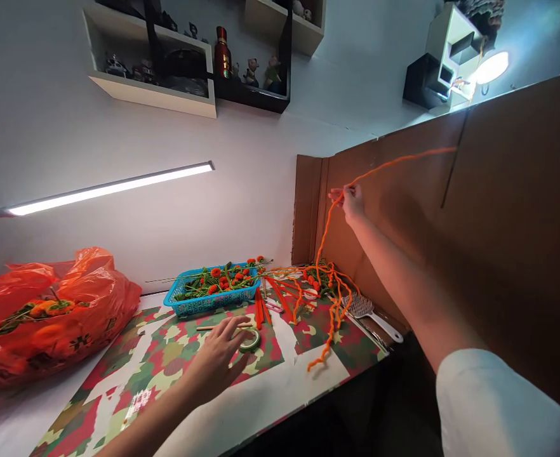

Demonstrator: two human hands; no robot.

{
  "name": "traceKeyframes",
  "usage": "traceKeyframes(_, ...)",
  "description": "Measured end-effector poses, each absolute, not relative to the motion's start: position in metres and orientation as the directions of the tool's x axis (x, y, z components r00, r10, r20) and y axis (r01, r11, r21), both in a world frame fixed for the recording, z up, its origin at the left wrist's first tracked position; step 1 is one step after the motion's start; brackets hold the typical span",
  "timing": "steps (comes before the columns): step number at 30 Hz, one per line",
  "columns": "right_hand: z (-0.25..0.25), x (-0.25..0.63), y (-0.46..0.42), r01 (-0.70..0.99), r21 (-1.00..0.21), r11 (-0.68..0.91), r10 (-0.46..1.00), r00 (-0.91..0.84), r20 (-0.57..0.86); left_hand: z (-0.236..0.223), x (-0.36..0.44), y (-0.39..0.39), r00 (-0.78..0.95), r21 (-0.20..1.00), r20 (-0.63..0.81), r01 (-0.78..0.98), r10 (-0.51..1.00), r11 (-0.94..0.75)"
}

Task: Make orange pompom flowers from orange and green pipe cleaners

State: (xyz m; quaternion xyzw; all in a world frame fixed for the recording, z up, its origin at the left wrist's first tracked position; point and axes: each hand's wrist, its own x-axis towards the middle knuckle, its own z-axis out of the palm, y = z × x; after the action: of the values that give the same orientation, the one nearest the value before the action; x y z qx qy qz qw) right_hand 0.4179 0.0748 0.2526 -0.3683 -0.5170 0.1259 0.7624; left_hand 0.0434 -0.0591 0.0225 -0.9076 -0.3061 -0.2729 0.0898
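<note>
My right hand is raised in front of the cardboard wall, fingers pinched on an orange yarn strand. The strand runs up to the right and hangs down to a tangle of orange yarn on the table. Down on the camouflage-patterned table cover, my left hand lies with fingers spread, its fingertips touching a roll of green tape. A thin green stick lies just beyond the fingers.
A blue basket of green stems with orange pompoms stands at the back. An orange plastic bag fills the left. A white-handled brush lies by the cardboard. Red sticks lie beside the basket. A light bar and shelves hang above.
</note>
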Motion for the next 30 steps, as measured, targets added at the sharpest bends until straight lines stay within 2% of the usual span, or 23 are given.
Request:
traceKeyframes(3,0.251,0.399,0.069,0.203,-0.703,0.682,0.613,0.367,0.7,0.022,0.094,-0.074,0.758,0.068,0.4,0.536,0.516,-0.841)
traceKeyframes(5,0.254,0.391,0.063,0.216,-0.708,0.672,0.62,0.36,0.697,0.017,0.135,-0.082,0.758,0.089,0.286,0.588,0.586,-0.804)
traceKeyframes(8,0.265,0.388,0.047,0.235,-0.735,0.636,0.672,0.3,0.677,0.004,0.183,-0.079,0.722,-0.004,0.119,0.687,0.681,-0.727)
traceKeyframes(10,0.271,0.389,0.033,0.227,-0.749,0.622,0.702,0.263,0.662,-0.004,0.2,-0.068,0.756,-0.087,0.082,0.654,0.649,-0.751)
traceKeyframes(12,0.275,0.39,0.017,0.199,-0.764,0.614,0.726,0.237,0.645,-0.006,0.208,-0.053,0.77,-0.095,0.038,0.637,0.636,-0.765)
traceKeyframes(14,0.274,0.389,0.004,0.168,-0.787,0.593,0.755,0.224,0.617,0.001,0.213,-0.036,0.695,-0.001,0.089,0.716,0.713,-0.698)
traceKeyframes(16,0.27,0.386,-0.003,0.122,-0.816,0.564,0.783,0.233,0.576,0.014,0.219,-0.02,0.566,0.159,0.196,0.787,0.801,-0.596)
traceKeyframes(20,0.255,0.379,-0.003,0.003,-0.859,0.511,0.831,0.254,0.495,0.042,0.233,0.012,0.314,0.41,0.367,0.791,0.876,-0.455)
traceKeyframes(24,0.234,0.368,0.008,-0.115,-0.894,0.432,0.888,0.224,0.401,0.052,0.235,0.035,0.085,0.663,0.466,0.626,0.881,-0.411)
traceKeyframes(27,0.22,0.355,0.014,-0.163,-0.924,0.346,0.934,0.152,0.323,0.055,0.231,0.045,-0.045,0.752,0.524,0.495,0.851,-0.436)
traceKeyframes(30,0.209,0.342,0.017,-0.202,-0.943,0.265,0.963,0.109,0.247,0.058,0.23,0.052,-0.017,0.821,0.475,0.369,0.88,-0.437)
